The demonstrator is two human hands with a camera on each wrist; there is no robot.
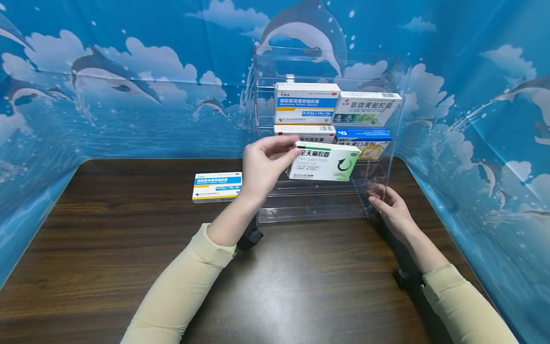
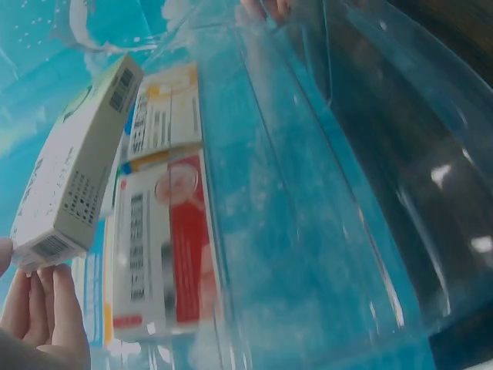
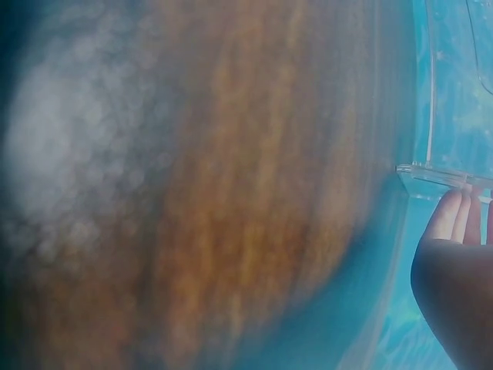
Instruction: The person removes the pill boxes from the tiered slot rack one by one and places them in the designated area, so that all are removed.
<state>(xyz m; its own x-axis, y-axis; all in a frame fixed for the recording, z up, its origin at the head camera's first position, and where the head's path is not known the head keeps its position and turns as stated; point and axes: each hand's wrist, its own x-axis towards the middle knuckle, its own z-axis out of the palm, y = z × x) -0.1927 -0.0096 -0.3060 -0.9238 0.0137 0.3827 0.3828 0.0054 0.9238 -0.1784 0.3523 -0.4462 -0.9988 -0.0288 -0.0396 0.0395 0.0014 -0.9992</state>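
1. The left hand point(image 1: 268, 160) pinched the left end of a white-and-green box point(image 1: 324, 162), with little gap between thumb and fingers beyond the box's thickness.
2. That box was held before the lower occupied row of the clear rack point(image 1: 313, 215). Contact between its bottom edge and the rack could not be determined.
3. The right hand point(image 1: 391, 210) had its thumb and fingers bent about the rack's lower front right corner and held nothing else.
4. The rack stood toward the far edge of the bench point(image 1: 279, 272), nearer the far right corner than the far left.
5. Seated in the rack: a blue-and-white box point(image 1: 307, 103) and a grey-lettered box point(image 1: 367, 109) above; a red-marked box point(image 1: 304, 129) and a blue-topped box point(image 1: 363, 135) below.
6. A loose box point(image 1: 216, 188) lay on the bench, off the rack's left edge.
7. Assessment: work appeared part done, with four boxes racked; the held box and the loose one were probably outstanding.
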